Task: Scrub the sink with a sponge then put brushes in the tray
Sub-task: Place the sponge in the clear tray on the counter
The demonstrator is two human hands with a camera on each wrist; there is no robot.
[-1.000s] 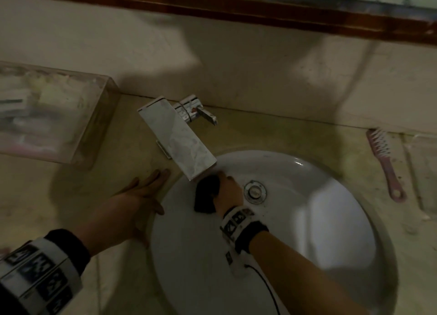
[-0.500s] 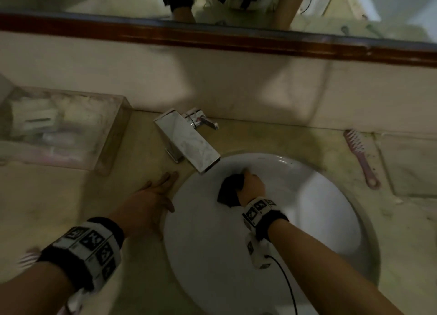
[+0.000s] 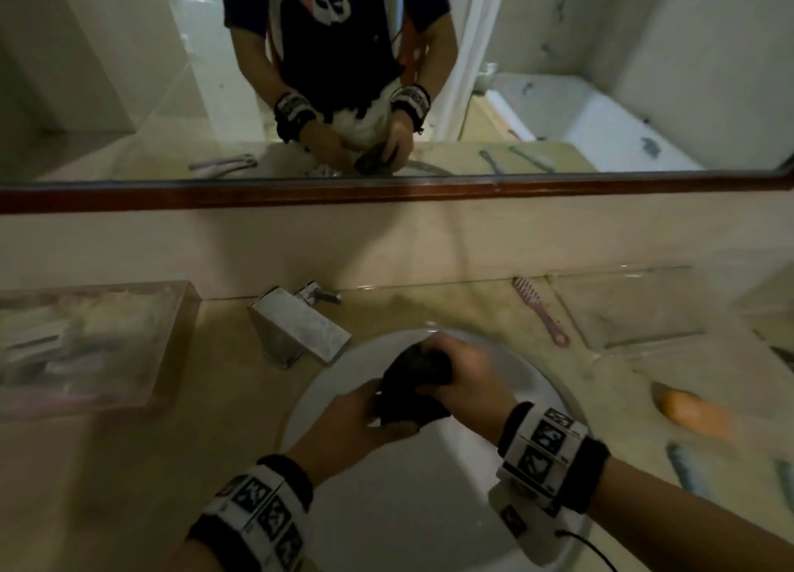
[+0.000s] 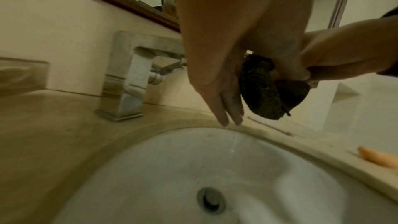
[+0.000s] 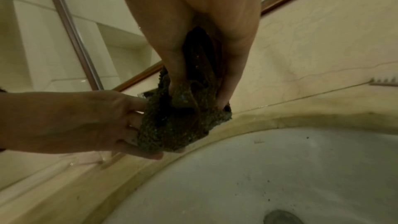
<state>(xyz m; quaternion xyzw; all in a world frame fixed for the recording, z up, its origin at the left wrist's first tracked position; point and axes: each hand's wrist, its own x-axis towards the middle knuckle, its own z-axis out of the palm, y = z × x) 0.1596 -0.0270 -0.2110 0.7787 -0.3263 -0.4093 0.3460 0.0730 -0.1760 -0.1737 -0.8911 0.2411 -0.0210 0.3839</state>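
Note:
A dark, scrunched sponge [image 3: 412,386] hangs above the white sink [image 3: 386,507], held by both hands. My right hand [image 3: 447,374] grips it from above, thumb and fingers squeezing it [image 5: 193,77]. My left hand [image 3: 382,417] holds its left side, fingers against it and thumb underneath [image 5: 146,154]. In the left wrist view the left fingers [image 4: 228,108] point straight down beside the sponge [image 4: 264,94]. A pink brush [image 3: 541,313] lies on the counter at the back right. An orange brush [image 3: 696,414] and a grey-blue one [image 3: 685,468] lie at the right. The clear tray [image 3: 86,343] stands at the left.
A square chrome faucet [image 3: 300,326] stands behind the sink at the left, its spout over the rim. The drain [image 4: 212,200] sits at the basin's bottom. A mirror with a dark wooden frame [image 3: 386,193] runs along the wall above the beige counter [image 3: 129,464].
My right hand lifted the sponge off the basin wall. My left hand left the counter edge and took hold of the sponge. The head view tilted up to the mirror.

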